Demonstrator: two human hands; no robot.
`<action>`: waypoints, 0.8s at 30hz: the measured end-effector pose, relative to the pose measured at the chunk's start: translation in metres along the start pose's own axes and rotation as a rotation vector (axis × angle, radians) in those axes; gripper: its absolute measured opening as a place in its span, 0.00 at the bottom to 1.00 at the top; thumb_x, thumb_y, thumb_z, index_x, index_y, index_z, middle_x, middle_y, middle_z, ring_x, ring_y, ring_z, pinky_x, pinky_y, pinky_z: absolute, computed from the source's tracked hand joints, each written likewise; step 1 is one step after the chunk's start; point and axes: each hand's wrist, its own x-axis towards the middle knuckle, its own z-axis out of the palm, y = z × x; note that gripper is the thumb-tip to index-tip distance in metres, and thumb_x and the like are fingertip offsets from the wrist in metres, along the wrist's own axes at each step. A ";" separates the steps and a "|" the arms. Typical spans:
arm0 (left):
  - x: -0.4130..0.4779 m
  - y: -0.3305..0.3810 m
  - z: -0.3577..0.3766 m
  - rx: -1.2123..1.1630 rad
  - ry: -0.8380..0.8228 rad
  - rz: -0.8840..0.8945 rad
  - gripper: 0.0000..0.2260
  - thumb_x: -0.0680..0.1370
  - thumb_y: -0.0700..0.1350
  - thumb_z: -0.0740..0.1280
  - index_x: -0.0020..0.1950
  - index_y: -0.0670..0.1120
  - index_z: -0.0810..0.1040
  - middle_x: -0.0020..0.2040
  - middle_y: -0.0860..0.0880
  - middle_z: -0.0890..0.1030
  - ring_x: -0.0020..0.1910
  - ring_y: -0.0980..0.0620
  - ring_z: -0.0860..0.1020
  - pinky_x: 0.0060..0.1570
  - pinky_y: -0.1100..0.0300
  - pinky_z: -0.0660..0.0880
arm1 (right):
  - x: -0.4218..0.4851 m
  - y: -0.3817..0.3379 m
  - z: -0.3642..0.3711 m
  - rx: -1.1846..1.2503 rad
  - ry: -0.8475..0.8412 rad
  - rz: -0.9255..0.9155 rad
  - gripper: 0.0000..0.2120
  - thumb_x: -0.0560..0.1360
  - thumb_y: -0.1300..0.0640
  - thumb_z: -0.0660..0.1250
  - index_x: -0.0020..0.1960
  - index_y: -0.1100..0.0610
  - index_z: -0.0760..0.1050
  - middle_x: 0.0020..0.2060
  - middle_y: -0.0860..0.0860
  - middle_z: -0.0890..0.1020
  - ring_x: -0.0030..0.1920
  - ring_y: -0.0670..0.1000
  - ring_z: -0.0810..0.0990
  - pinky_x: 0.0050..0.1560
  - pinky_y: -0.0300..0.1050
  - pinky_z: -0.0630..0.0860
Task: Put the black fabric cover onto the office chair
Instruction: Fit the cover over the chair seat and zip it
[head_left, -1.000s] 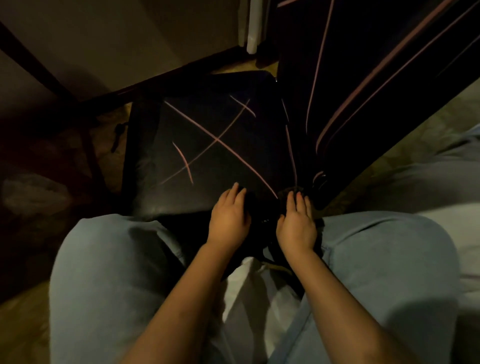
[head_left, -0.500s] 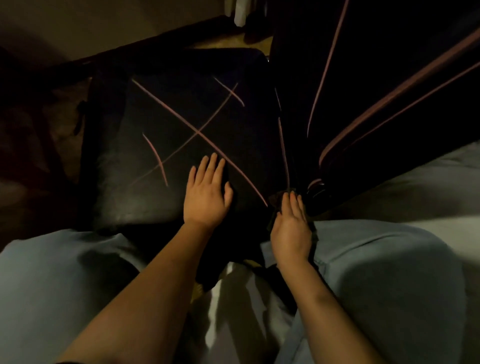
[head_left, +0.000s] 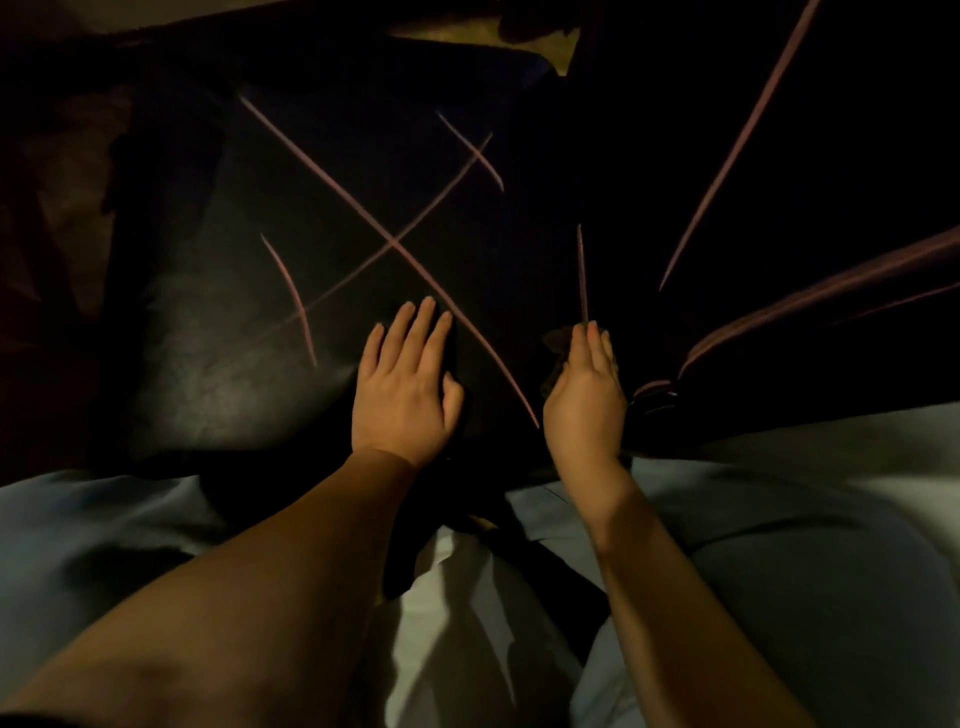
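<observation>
Left hand (head_left: 405, 384) has slid farther onto the seat, fingers straight, pressing the black fabric cover (head_left: 311, 249) flat. Right hand (head_left: 587, 395) meets bunched fabric at the backrest junction; I cannot tell its grip. I judge the office chair (head_left: 156, 322) mostly covered, with tucking left.

one wide-angle camera rides on the person's head and looks forward and steeply down, close over the office chair (head_left: 197, 364), whose seat in the black fabric cover (head_left: 395, 171) fills the upper left of the frame. the left hand (head_left: 402, 395) and right hand (head_left: 584, 400) sit mid-frame, forearms entering from the bottom edge between the knees (head_left: 831, 571).
</observation>
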 end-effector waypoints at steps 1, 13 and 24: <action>0.000 0.000 0.000 0.002 0.007 0.001 0.28 0.76 0.51 0.54 0.74 0.44 0.67 0.76 0.43 0.65 0.76 0.44 0.60 0.75 0.47 0.53 | 0.009 -0.002 0.000 -0.005 -0.005 0.000 0.25 0.78 0.70 0.55 0.75 0.64 0.61 0.75 0.59 0.62 0.76 0.56 0.57 0.75 0.47 0.56; 0.002 -0.005 0.008 0.019 0.063 0.026 0.27 0.75 0.50 0.56 0.74 0.43 0.68 0.74 0.43 0.67 0.74 0.44 0.63 0.74 0.47 0.54 | 0.119 -0.043 -0.004 -0.011 -0.053 0.077 0.24 0.80 0.66 0.56 0.76 0.61 0.60 0.75 0.57 0.61 0.75 0.54 0.59 0.73 0.47 0.60; 0.001 -0.013 0.004 0.053 0.038 0.057 0.28 0.74 0.49 0.56 0.73 0.43 0.69 0.74 0.43 0.67 0.74 0.44 0.63 0.73 0.47 0.55 | 0.077 -0.030 0.004 0.154 0.086 0.041 0.21 0.82 0.60 0.56 0.74 0.58 0.63 0.74 0.54 0.64 0.74 0.52 0.62 0.72 0.46 0.63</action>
